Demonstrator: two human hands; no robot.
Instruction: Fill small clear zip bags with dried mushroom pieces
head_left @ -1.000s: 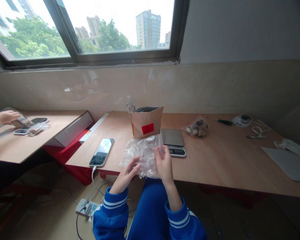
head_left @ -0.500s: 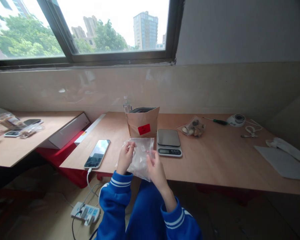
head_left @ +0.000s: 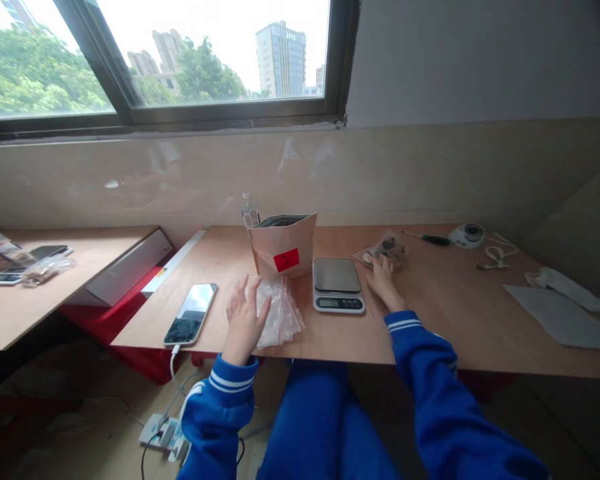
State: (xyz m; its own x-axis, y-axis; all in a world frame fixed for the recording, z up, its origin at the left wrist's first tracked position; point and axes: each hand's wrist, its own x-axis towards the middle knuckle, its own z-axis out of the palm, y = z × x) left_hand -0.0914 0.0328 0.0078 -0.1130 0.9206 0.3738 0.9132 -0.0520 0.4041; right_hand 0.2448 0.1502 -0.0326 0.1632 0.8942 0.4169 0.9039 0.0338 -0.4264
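Note:
My left hand (head_left: 243,320) rests with fingers spread on a stack of empty clear plastic bags (head_left: 280,317) lying near the table's front edge. My right hand (head_left: 383,283) reaches past the small kitchen scale (head_left: 337,285) and touches a clear bag of mixed brown and pale pieces (head_left: 386,248); its fingertips are partly hidden. A brown paper pouch with a red label (head_left: 283,245) stands open behind the plastic bags.
A phone (head_left: 191,323) on a charging cable lies left of the bags. A water bottle (head_left: 249,215) stands behind the pouch. A green screwdriver (head_left: 430,239), a round white device (head_left: 467,233) and grey sheets (head_left: 563,319) lie to the right. A second table (head_left: 35,300) at left holds bags and phones.
Both hands held the plastic bags up in front of me; now the bags lie on the table under my left hand, and my right hand has reached out to the filled bag.

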